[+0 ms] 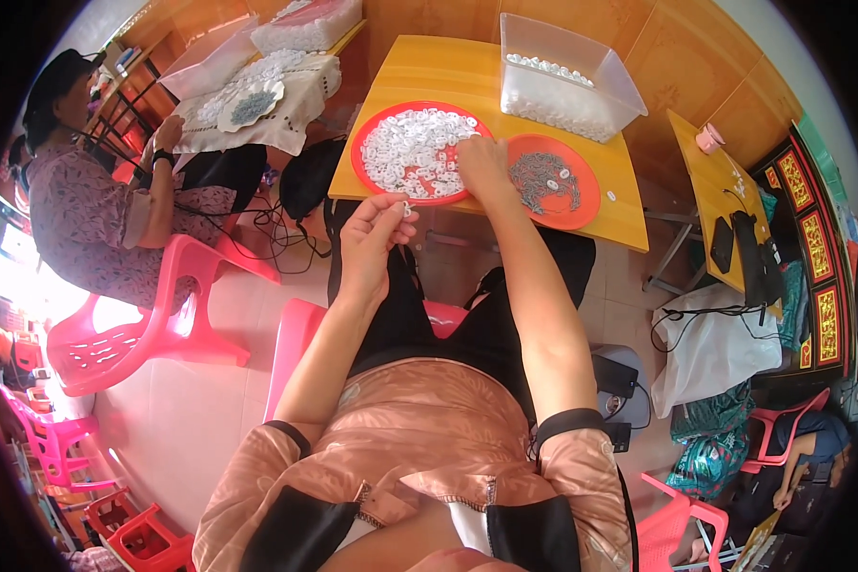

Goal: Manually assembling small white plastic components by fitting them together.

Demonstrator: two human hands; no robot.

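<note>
Left hand (370,243) pinches a tiny white piece (406,207) just off the yellow table's (458,71) near edge, while right hand (483,162) rests fingers-together on the red plate (377,124) of white pieces, metal bits on the orange plate (586,191) beside it.

Head-worn fisheye, steeply downward, close.

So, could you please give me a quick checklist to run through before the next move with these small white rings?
1. Left hand pinches a small white piece: ok.
2. Right hand rests at the rim of the red tray of white rings: ok.
3. Orange tray of grey parts lies beside it, within reach: ok.
4. Both trays sit fully on the yellow table: ok.
5. Right hand already holds a ring: cannot tell.
</note>
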